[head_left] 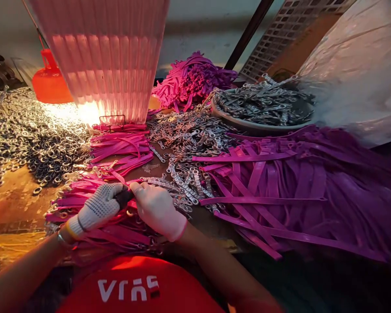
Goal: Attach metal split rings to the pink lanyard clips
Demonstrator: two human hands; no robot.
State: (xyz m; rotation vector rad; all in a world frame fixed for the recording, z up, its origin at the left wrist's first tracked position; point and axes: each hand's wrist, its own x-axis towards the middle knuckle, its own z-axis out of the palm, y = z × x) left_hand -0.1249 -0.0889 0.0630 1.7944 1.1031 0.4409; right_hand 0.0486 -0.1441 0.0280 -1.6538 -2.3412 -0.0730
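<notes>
In front of the lamp (107,56), the left hand (97,208) and right hand (158,209) met over a heap of pink straps (117,237). The fingers of both were clamped on a small dark piece (124,198) between them.

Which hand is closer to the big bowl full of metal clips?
Right. The right hand lies below and left of the bowl; the left hand is even further left, beyond the right hand, over the pink straps.
</notes>
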